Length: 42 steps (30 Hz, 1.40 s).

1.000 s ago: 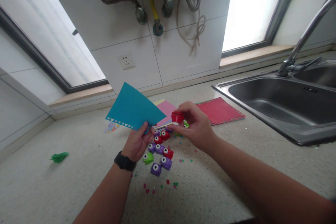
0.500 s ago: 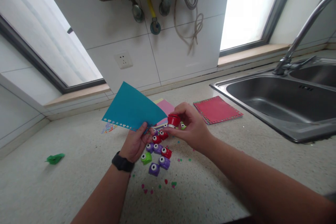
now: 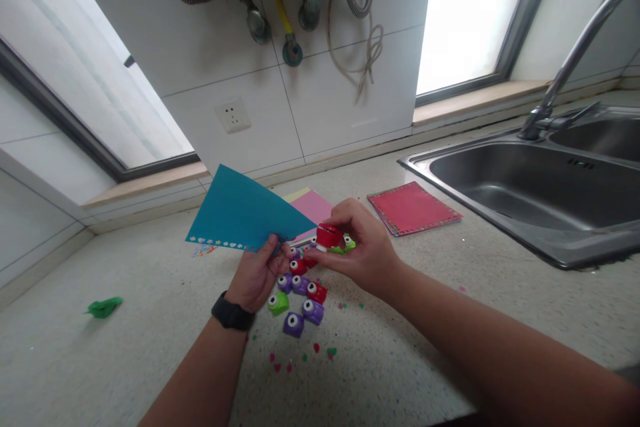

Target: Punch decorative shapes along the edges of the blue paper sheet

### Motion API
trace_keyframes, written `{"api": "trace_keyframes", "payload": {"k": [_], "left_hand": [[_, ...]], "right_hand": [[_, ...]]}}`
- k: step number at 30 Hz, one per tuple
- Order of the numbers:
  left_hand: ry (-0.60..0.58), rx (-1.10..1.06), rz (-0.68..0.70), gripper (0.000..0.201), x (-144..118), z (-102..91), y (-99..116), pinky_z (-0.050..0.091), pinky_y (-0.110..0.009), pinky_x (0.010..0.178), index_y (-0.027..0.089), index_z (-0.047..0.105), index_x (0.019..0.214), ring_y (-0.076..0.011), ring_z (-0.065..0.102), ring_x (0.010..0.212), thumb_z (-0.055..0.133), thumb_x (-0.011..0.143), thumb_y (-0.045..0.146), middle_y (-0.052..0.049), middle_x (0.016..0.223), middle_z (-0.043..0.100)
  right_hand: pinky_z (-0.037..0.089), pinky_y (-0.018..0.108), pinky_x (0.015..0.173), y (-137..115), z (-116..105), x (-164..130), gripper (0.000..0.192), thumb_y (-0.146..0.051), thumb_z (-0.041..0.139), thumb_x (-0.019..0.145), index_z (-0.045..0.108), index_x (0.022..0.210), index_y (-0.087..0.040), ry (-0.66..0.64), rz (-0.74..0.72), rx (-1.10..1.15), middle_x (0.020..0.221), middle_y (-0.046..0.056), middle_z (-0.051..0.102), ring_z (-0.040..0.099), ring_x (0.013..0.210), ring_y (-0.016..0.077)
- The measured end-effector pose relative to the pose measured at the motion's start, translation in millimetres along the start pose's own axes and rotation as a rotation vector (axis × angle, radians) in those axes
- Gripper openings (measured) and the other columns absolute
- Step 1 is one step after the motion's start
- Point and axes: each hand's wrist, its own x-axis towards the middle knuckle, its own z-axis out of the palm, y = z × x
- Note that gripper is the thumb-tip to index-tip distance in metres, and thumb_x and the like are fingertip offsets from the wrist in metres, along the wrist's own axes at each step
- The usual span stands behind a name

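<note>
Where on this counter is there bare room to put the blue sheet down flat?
Bare counter lies left of the left hand, around the green scrap, and between the red sheet and the sink. It is crowded at the small punches, the confetti bits and the pink sheet.

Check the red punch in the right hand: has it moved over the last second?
Yes. The red punch has shifted left toward the teal paper, and the gap to the fixed red sheet on the counter has widened.

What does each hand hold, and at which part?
The left hand pinches the blue paper sheet at its lower right corner. The right hand grips the small red punch by its sides.
</note>
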Motion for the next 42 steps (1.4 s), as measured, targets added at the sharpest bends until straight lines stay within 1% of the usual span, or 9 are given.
{"api": "trace_keyframes", "payload": {"k": [9,18,21,24,28,30,33,35,42], "left_hand": [[-0.007,0.000,-0.010,0.024,-1.0,-1.7,-1.4,0.047,-0.020,0.052,0.016,0.058,0.097,-0.0094,0.058,0.058,0.073,0.087,0.033,-0.003,0.075,0.065],[-0.017,0.067,-0.005,0.028,-1.9,0.9,-0.7,0.048,-0.021,0.050,0.016,0.061,0.100,-0.0108,0.059,0.057,0.076,0.084,0.035,-0.003,0.075,0.066],[-0.008,0.131,-0.012,0.027,-2.5,-0.5,-1.3,0.047,-0.021,0.050,0.015,0.064,0.098,-0.0115,0.059,0.057,0.075,0.084,0.035,-0.005,0.076,0.068],[-0.030,0.250,0.011,0.025,-3.2,-2.6,-1.3,0.043,-0.022,0.049,0.013,0.067,0.086,-0.0102,0.054,0.052,0.071,0.088,0.038,-0.006,0.070,0.066],[-0.070,0.446,0.073,0.036,-3.8,-4.2,0.7,0.044,-0.023,0.054,0.012,0.065,0.071,-0.0101,0.052,0.051,0.064,0.093,0.040,-0.007,0.065,0.065],[-0.074,0.486,0.073,0.035,-3.9,-3.4,2.1,0.043,-0.023,0.052,0.012,0.066,0.074,-0.0110,0.053,0.052,0.064,0.092,0.042,-0.007,0.065,0.066],[-0.026,0.439,0.052,0.029,-5.0,0.2,4.6,0.044,-0.022,0.048,0.015,0.067,0.095,-0.0133,0.058,0.054,0.071,0.086,0.042,-0.006,0.072,0.069],[0.004,0.417,0.034,0.035,-6.2,3.1,6.5,0.047,-0.023,0.049,0.016,0.066,0.104,-0.0145,0.061,0.055,0.075,0.082,0.042,-0.005,0.075,0.071],[0.031,0.379,0.023,0.040,-6.7,6.9,10.2,0.053,-0.026,0.055,0.015,0.071,0.105,-0.0176,0.067,0.061,0.080,0.077,0.043,-0.006,0.079,0.072]], "right_hand": [[0.044,0.032,0.063,-0.5,0.0,-2.1,0.038,-0.033,0.085,0.074,0.053,0.091,-0.023,-0.017,0.019,-0.006,0.084,0.002,0.056,0.052,0.073,0.0153],[0.043,0.030,0.063,0.7,-1.6,0.4,0.034,-0.037,0.084,0.075,0.061,0.093,-0.019,-0.103,0.093,-0.041,0.084,0.003,0.060,0.052,0.073,0.0147],[0.042,0.030,0.063,4.2,0.5,-0.4,0.035,-0.038,0.085,0.074,0.064,0.093,-0.018,-0.119,0.201,-0.013,0.085,0.003,0.060,0.052,0.072,0.0145],[0.042,0.030,0.063,8.2,3.5,-1.8,0.034,-0.041,0.085,0.072,0.067,0.091,-0.019,-0.140,0.358,0.039,0.086,0.003,0.061,0.052,0.071,0.0144],[0.037,0.029,0.057,13.1,6.4,-2.2,0.039,-0.048,0.084,0.070,0.064,0.081,-0.017,-0.168,0.624,0.151,0.071,0.000,0.055,0.047,0.064,0.0134],[0.040,0.028,0.058,13.7,6.7,-0.8,0.037,-0.044,0.084,0.070,0.064,0.084,-0.017,-0.197,0.746,0.337,0.072,0.000,0.058,0.050,0.064,0.0132],[0.044,0.029,0.063,12.7,6.9,1.7,0.033,-0.034,0.085,0.069,0.067,0.089,-0.017,-0.205,0.887,0.587,0.080,0.002,0.066,0.056,0.067,0.0135],[0.043,0.028,0.062,12.9,7.3,2.0,0.031,-0.033,0.086,0.068,0.068,0.086,-0.015,-0.183,0.941,0.632,0.079,0.003,0.066,0.056,0.067,0.0132],[0.040,0.029,0.065,22.0,9.4,-1.0,0.028,-0.036,0.084,0.074,0.071,0.081,-0.014,-0.173,0.975,0.691,0.080,0.004,0.064,0.053,0.070,0.0125]]}}
